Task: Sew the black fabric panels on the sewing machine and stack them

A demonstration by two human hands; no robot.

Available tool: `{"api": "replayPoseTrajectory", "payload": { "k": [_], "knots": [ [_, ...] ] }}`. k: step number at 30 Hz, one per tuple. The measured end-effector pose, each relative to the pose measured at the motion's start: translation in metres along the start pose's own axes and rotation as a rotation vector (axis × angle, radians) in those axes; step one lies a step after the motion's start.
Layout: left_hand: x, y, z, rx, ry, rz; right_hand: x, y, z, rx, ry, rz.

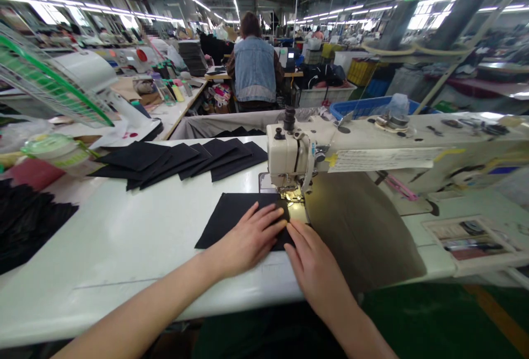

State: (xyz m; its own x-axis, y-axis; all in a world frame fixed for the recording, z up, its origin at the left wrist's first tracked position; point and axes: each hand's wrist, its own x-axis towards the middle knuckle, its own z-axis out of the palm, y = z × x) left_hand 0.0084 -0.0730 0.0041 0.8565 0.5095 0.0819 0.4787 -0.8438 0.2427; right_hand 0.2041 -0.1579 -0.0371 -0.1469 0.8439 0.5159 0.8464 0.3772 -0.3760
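A flat black fabric piece (231,215) lies on the pale sewing table, its far right corner by the lit presser foot of the sewing machine (289,155). Stretched over the fabric, my left hand (252,235) presses it down with fingers spread. At the fabric's right edge, my right hand (316,260) has thumb and fingers closed on the border, close in front of the needle area. Part of the fabric is hidden beneath both hands. Several similar black fabric pieces (182,160) lie overlapped in a row behind, left of the machine head.
A white fan with a green rim (53,83) and a lidded cup (58,152) stand at left, above a dark fabric heap (28,226). A tool tray (475,243) is set into the table at right. Ahead sits a person in a denim vest (255,69).
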Motion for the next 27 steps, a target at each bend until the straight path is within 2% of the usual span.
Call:
{"api": "replayPoseTrajectory", "payload": {
  "k": [2,4,5,7,10,13,16,20,27],
  "knots": [
    [-0.010,0.010,-0.001,-0.053,-0.036,0.105,-0.022,0.004,-0.023,-0.009,0.072,0.011],
    [-0.018,0.018,-0.003,-0.077,-0.039,0.128,-0.046,0.017,-0.047,-0.086,0.131,0.008],
    [-0.020,0.021,-0.003,-0.078,-0.031,0.119,-0.056,0.025,-0.059,-0.134,0.120,-0.011],
    [-0.023,0.024,-0.004,-0.080,-0.021,0.103,-0.071,0.043,-0.077,-0.214,0.015,-0.133],
    [-0.022,0.023,-0.004,-0.093,-0.017,0.088,-0.077,0.062,-0.095,-0.259,-0.096,-0.338],
    [-0.019,0.021,-0.007,-0.097,-0.039,0.073,-0.069,0.069,-0.105,-0.206,-0.121,-0.398],
    [-0.017,0.017,-0.010,-0.098,-0.067,0.066,-0.061,0.070,-0.111,-0.148,-0.159,-0.377],
    [-0.014,0.011,-0.012,-0.121,-0.050,0.074,-0.057,0.071,-0.116,-0.091,-0.197,-0.358],
    [-0.009,0.001,-0.011,-0.094,-0.047,0.077,-0.058,0.068,-0.118,0.001,-0.103,-0.240]
  ]
}}
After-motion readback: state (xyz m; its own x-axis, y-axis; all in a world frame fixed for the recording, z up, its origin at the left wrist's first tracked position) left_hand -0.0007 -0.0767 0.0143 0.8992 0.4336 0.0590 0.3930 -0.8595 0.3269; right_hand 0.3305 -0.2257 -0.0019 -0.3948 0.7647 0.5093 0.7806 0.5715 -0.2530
